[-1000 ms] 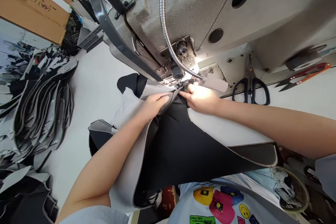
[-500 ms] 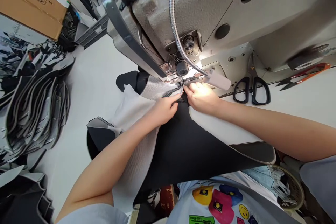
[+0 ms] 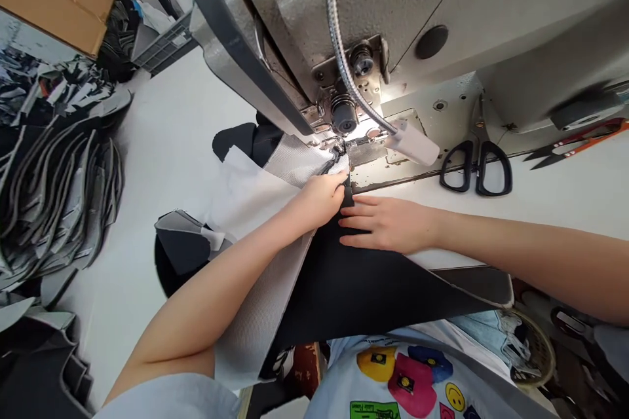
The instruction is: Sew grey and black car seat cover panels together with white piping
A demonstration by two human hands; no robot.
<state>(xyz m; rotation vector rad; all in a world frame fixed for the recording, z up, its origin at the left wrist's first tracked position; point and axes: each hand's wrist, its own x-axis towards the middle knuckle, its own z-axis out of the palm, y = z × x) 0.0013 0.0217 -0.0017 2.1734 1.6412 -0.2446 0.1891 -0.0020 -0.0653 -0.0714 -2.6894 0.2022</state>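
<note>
The left hand pinches its fingers on the gray mesh right under the sewing machine, while the right hand spreads its fingers open on the black fabric (pressing it flat, by the look).

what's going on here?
A person sits at a grey industrial sewing machine. Their left hand presses grey mesh fabric close under the machine's presser foot, and their right hand lies flat, fingers open, on a black fabric panel. Black-handled steel scissors lie beside the machine, and a pile of cut grey-and-black fabric pieces sits at left.
</note>
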